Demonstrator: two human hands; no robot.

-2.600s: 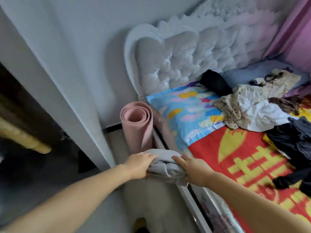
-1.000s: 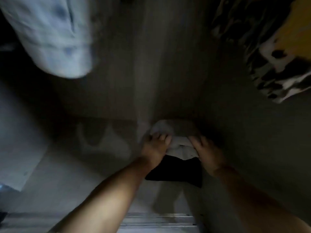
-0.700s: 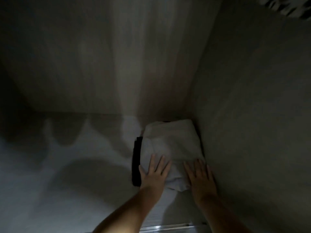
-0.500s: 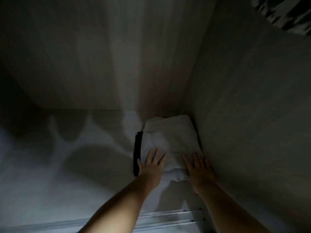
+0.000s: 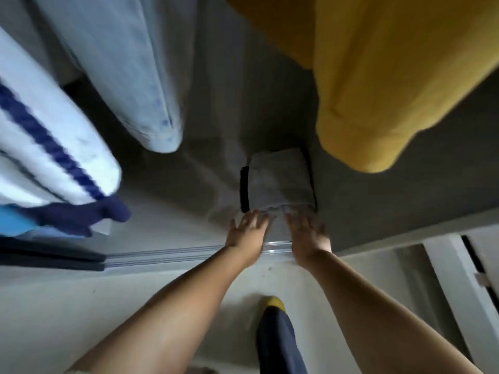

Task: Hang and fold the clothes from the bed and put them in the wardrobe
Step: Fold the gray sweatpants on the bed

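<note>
- the folded grey garment [image 5: 280, 182] lies on the wardrobe floor [image 5: 175, 201], pushed into the back right corner, close against the wardrobe's right side wall [image 5: 391, 209].
- a folded black garment [image 5: 244, 190] lies under it; only a dark strip of it shows along the grey one's left edge.
- the left hand [image 5: 247, 230] is spread with straight fingers and holds nothing; its fingertips are just at the near left corner of the grey garment, though whether they touch it is blurred.
- the right hand [image 5: 307, 233] is also flat and spread, holding nothing, its fingertips at the near right edge of the grey garment; contact cannot be made out there either.
- both wrists sit over the sliding-door track [image 5: 167, 256] that runs along the wardrobe's front edge.
- hanging above the floor: a yellow garment [image 5: 378, 85] on the right, over the corner where the grey one lies; a pale blue denim garment [image 5: 129, 76] in the middle left; and a white garment with navy stripes [image 5: 46, 147] at the far left, with a navy cuff [image 5: 89, 217] at its lower end.
- in front of the wardrobe, on the pale room floor [image 5: 67, 306], a leg in dark trousers [image 5: 278, 344] ends in a yellow slipper [image 5: 272, 302].
</note>
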